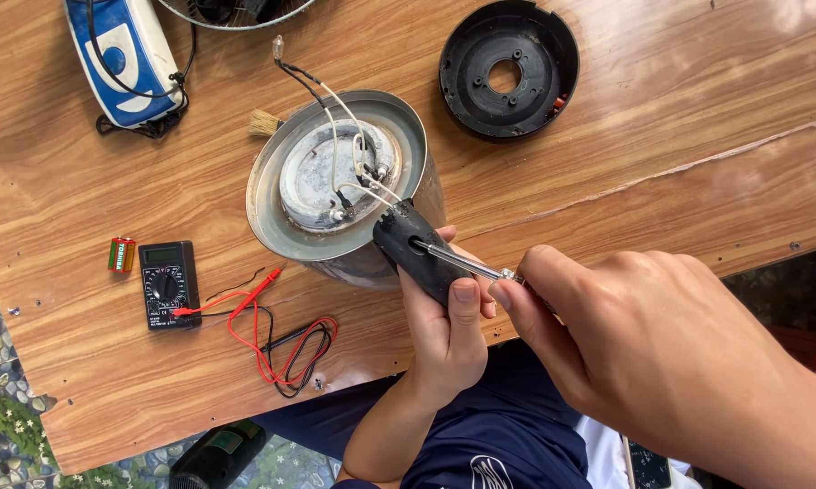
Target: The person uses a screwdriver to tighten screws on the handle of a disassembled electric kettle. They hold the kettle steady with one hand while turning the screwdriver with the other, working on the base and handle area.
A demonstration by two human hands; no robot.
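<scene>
Clearly the work is sitting somewhere in the middle. The metal kettle (pixel 340 181) is lying upside down on the wooden table (pixel 679 136), its round black base cover (pixel 507 68) already off and lying well apart near the table's far edge. That leaves the grey heating plate (pixel 322 177) and its white and black wires (pixel 335 118) bare. The left hand (pixel 448 330) is wrapping around the kettle's black handle (pixel 417 249), thumb pressed on its face, keeping it against the kettle's rim. The right hand (pixel 643 335) is pinching a screwdriver (pixel 467 263), fingers closed on the grip — most of the grip is hidden under them — and the shaft is reaching into an opening in the handle. So, as I judge it, the opening-up is done, while the handle part is only now being dealt with; whether a screw is going in or coming out I cannot tell. The wires are hanging loose, so the putting back together appears to be left.

The table is of orange-brown wood grain, with small holes and a long seam running across its right side. On it are lying a black meter (pixel 168 282) with red and black leads (pixel 276 349), a small battery (pixel 121 254) just beside it, a brush (pixel 265 122) poking out behind the kettle, and a blue and white appliance (pixel 123 54) with a cord. Below the near edge a pebble-patterned floor (pixel 0 398) is showing — daylight is falling across everything.
</scene>
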